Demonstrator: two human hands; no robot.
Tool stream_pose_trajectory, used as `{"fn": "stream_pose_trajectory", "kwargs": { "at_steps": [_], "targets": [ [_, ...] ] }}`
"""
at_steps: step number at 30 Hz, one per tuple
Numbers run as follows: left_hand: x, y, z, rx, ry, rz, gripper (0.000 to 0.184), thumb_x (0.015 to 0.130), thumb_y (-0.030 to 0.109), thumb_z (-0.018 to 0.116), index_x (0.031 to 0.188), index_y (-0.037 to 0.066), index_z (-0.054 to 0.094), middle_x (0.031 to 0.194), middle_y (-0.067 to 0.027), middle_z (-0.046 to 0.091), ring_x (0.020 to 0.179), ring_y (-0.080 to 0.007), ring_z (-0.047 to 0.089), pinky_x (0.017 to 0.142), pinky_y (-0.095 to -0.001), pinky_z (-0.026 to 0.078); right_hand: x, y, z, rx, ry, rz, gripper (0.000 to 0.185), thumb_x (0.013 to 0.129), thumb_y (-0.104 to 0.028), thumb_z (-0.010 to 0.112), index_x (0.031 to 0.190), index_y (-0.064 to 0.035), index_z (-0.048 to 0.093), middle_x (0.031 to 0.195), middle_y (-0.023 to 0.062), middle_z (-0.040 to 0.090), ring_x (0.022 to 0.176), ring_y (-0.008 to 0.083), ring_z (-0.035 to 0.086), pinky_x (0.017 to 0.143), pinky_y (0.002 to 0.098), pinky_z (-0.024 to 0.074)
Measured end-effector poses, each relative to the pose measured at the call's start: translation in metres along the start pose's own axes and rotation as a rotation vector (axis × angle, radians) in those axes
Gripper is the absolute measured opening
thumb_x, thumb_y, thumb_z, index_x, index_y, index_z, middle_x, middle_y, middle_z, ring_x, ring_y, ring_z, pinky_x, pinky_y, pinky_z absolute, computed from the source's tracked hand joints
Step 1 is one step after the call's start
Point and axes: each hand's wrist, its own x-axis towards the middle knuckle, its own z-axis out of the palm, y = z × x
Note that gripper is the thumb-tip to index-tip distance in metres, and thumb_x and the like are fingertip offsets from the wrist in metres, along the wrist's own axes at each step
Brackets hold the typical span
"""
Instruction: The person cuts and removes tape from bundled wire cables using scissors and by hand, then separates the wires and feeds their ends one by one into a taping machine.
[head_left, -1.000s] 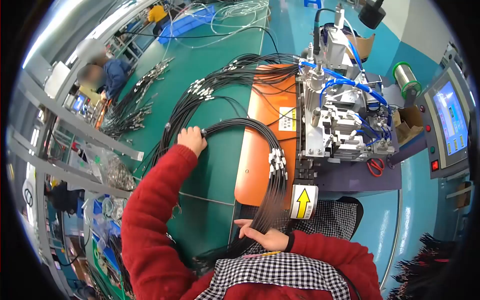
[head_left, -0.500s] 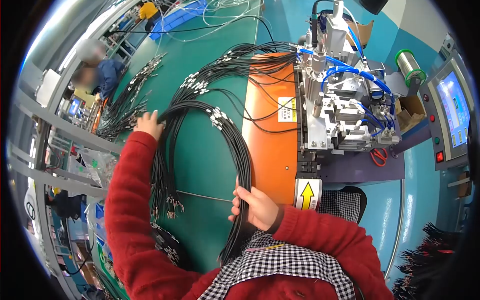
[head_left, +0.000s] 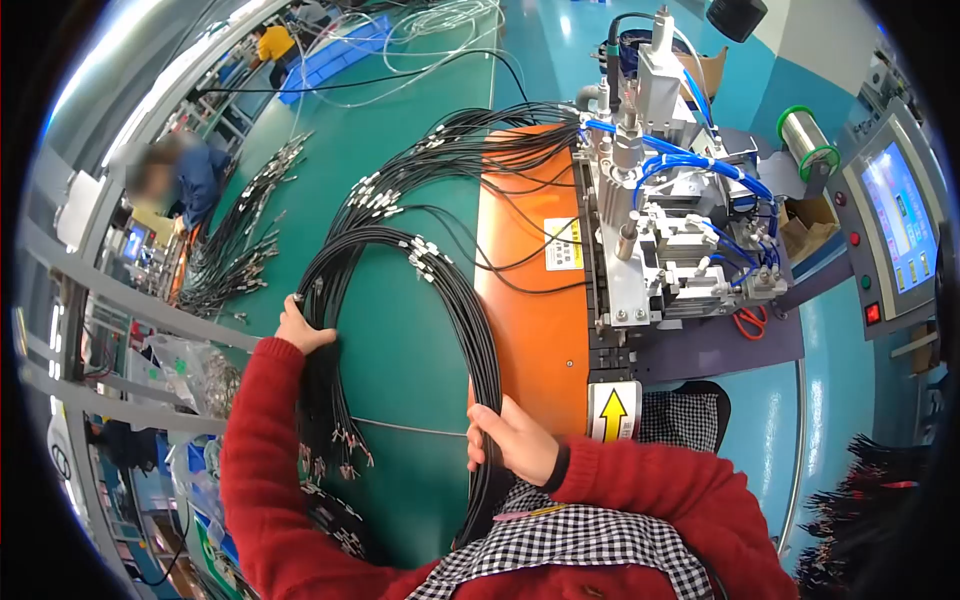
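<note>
A thick bundle of black cables (head_left: 462,300) with white tags arches over the green table. My right hand (head_left: 513,440) is closed around its right side, thumb on top, close to the checked apron. On the left side of the arch, my left hand (head_left: 303,327) is wrapped against the hanging cables, thumb across them; some of its fingers are hidden. Below that hand the cables end in stripped tips (head_left: 345,440). Behind the arch, more black cables with white tags (head_left: 372,195) run to the machine.
A metal machine (head_left: 640,200) with blue air tubes stands right of an orange board (head_left: 525,340). Further right are a touch screen (head_left: 897,215), a wire spool (head_left: 808,140) and red scissors (head_left: 750,322). More cables (head_left: 235,235) lie at the left; a person (head_left: 200,170) is beyond.
My left hand has moved down along the left side of the arch and closed on the cables there. The right hand keeps its hold. The view has shifted slightly.
</note>
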Motion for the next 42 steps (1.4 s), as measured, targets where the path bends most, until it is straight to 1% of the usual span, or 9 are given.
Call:
{"fn": "stream_pose_trajectory", "kwargs": {
  "at_steps": [9,16,21,27,28,30,31,34,42],
  "targets": [
    [0.060,0.002,-0.008,0.038,0.144,-0.007,0.068,0.063,0.020,0.074,0.122,0.011,0.042,0.112,-0.0216,0.060,0.088,-0.0438,0.062,0.075,-0.0446,0.053,0.011,-0.015,0.007,0.088,-0.076,0.017,0.022,0.104,-0.020,0.041,0.120,-0.0044,0.036,0.087,0.0109,0.052,0.071,0.0187,0.055,0.069,0.0360,0.0535],
    [0.119,0.001,0.029,0.590,0.876,0.274,0.043,0.080,0.030,0.069,0.116,0.016,0.051,0.103,-0.0130,0.060,0.086,-0.0348,0.062,0.071,-0.0453,0.051,0.020,-0.012,0.015,0.134,0.007,0.090,0.036,0.104,-0.021,0.042,0.133,-0.0040,0.031,0.093,0.0118,0.050,0.075,0.0187,0.054,0.072,0.0368,0.0545],
    [0.117,0.002,-0.020,0.510,0.456,-0.025,0.029,0.088,0.033,0.060,0.115,0.022,0.056,0.112,-0.0090,0.056,0.100,-0.0295,0.057,0.083,-0.0484,0.045,0.017,-0.016,0.011,0.087,-0.007,0.123,0.034,0.103,-0.017,0.041,0.135,-0.0109,0.030,0.091,0.0106,0.052,0.076,0.0198,0.054,0.076,0.0404,0.0527],
    [0.107,-0.058,-0.005,0.741,0.612,0.112,0.035,0.090,0.036,0.058,0.122,0.019,0.058,0.113,-0.0143,0.053,0.104,-0.0304,0.056,0.075,-0.0477,0.048,0.042,-0.051,0.018,-0.061,0.063,0.212,0.025,0.100,-0.014,0.046,0.122,-0.0048,0.040,0.089,0.0107,0.052,0.073,0.0202,0.054,0.069,0.0373,0.0537],
    [0.029,0.037,-0.037,0.691,0.456,0.201,0.042,0.090,0.042,0.058,0.114,0.008,0.063,0.107,-0.0165,0.059,0.095,-0.0328,0.061,0.072,-0.0457,0.049,0.057,-0.050,0.010,-0.100,0.171,0.319,0.021,0.099,-0.014,0.047,0.117,-0.0039,0.043,0.089,0.0110,0.053,0.072,0.0207,0.055,0.067,0.0369,0.0540],
    [0.013,0.084,-0.029,0.288,-0.075,0.142,0.048,0.088,0.043,0.062,0.106,-0.001,0.064,0.093,-0.0172,0.066,0.079,-0.0342,0.066,0.070,-0.0456,0.053,0.071,-0.056,-0.003,-0.210,0.154,0.270,0.019,0.099,-0.015,0.047,0.114,-0.0037,0.043,0.090,0.0113,0.053,0.071,0.0210,0.056,0.065,0.0368,0.0542],
    [-0.010,0.108,-0.024,0.286,-0.068,0.132,0.048,0.088,0.043,0.062,0.106,-0.001,0.064,0.093,-0.0172,0.066,0.079,-0.0342,0.066,0.070,-0.0456,0.053,0.072,-0.057,-0.006,-0.318,0.143,0.225,0.018,0.099,-0.016,0.048,0.111,-0.0036,0.043,0.090,0.0116,0.054,0.070,0.0212,0.056,0.063,0.0367,0.0543],
    [-0.081,0.165,-0.007,-0.871,-0.804,-0.065,0.056,0.095,0.048,0.055,0.103,-0.008,0.060,0.084,-0.0141,0.064,0.070,-0.0220,0.064,0.067,-0.0278,0.055,0.070,-0.060,-0.006,-0.301,0.130,0.234,0.018,0.099,-0.017,0.048,0.109,-0.0032,0.043,0.090,0.0119,0.054,0.070,0.0211,0.057,0.062,0.0357,0.0544],
    [-0.096,0.207,0.037,-1.360,-0.635,-0.117,0.042,0.095,0.036,0.058,0.102,-0.005,0.057,0.090,-0.0144,0.062,0.073,-0.0209,0.062,0.067,-0.0288,0.054,0.062,-0.065,0.005,-0.307,0.192,0.221,0.017,0.100,-0.017,0.047,0.107,-0.0016,0.046,0.088,0.0113,0.056,0.073,0.0197,0.060,0.062,0.0329,0.0545]
  ]
}}
